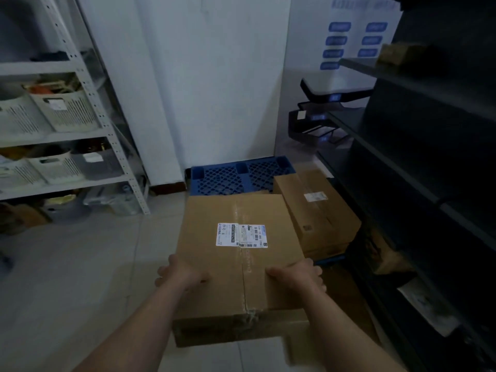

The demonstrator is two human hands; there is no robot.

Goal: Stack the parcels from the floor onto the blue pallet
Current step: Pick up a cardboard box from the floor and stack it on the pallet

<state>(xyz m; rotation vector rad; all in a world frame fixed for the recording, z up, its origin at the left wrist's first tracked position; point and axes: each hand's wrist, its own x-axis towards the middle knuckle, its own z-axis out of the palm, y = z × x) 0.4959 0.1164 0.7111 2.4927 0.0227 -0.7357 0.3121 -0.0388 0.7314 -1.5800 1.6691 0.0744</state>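
Parcel (239, 253) between hands — left (179, 275), right (298, 276) — before blue pallet (236, 175).

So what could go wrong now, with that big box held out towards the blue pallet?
1. The held box is gripped only along its sides by the left hand and right hand, so it might slip.
2. It hides the near part of the blue pallet, so it could be set down half off the edge.
3. It could bump the parcels already stacked on the right.
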